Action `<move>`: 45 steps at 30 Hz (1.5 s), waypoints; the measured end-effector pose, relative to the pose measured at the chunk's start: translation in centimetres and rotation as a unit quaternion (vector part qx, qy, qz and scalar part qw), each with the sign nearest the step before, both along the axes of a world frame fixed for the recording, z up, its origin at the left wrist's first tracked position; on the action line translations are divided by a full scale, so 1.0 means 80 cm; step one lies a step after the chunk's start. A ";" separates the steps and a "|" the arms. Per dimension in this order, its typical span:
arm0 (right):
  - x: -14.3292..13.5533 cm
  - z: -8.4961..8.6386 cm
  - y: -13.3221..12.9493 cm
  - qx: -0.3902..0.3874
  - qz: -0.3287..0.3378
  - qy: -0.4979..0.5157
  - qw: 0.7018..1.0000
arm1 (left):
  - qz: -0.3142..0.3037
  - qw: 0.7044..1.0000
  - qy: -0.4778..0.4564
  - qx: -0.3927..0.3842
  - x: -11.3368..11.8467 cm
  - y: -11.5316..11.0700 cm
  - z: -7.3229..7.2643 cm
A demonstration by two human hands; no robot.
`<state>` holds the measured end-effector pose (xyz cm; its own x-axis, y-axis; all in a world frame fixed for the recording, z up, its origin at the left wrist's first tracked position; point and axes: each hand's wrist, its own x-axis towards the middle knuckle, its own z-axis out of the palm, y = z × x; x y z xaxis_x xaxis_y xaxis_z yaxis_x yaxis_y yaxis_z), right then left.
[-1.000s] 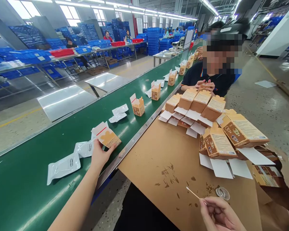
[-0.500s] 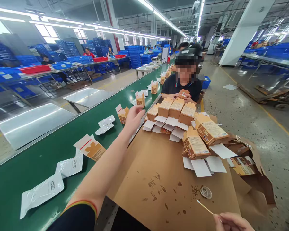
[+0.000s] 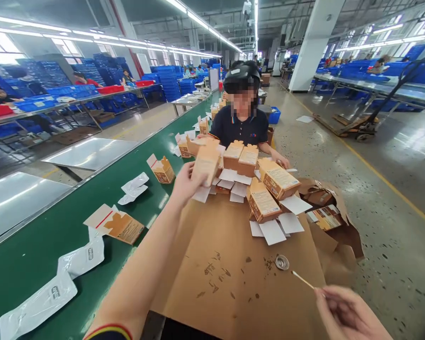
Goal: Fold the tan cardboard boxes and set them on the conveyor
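My left hand (image 3: 187, 183) reaches forward with its fingers closed around a brown cardboard box (image 3: 206, 164), slightly blurred, at the left side of the box pile. White flaps hang open below several stacked boxes (image 3: 265, 203). My right hand (image 3: 349, 311), low on the right, pinches a cotton swab (image 3: 303, 280) by its stick. The swab's white tip points up and left, close to a small round clear cup (image 3: 282, 262) but apart from it. Both the cup and the pile rest on a sheet of brown cardboard (image 3: 184, 269) with dark stains.
To the left runs a green conveyor belt (image 3: 127, 257) carrying silvery-white pouches (image 3: 80, 255) and open boxes (image 3: 161, 169). A co-worker (image 3: 241, 125) in a dark shirt sits behind the pile, one hand near the boxes. An open carton (image 3: 343, 217) stands at the right.
My left hand has gone from above the belt edge to the pile and taken hold of a box. The co-worker no longer holds a box up in front of the chest. The camera view has shifted right.
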<state>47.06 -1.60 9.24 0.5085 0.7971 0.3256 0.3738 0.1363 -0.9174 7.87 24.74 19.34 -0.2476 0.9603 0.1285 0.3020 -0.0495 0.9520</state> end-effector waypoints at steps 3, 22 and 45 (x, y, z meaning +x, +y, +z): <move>-0.005 0.002 0.029 -0.010 0.017 -0.042 0.999 | -0.005 0.989 -0.147 0.003 -0.018 -0.114 -0.046; -0.103 -0.017 0.020 0.016 0.184 -0.047 0.982 | -0.107 0.958 -0.190 -0.184 0.067 -0.195 -0.157; -0.140 -0.045 0.037 0.016 0.196 -0.043 0.979 | -0.136 0.957 -0.185 -0.176 0.068 -0.206 -0.159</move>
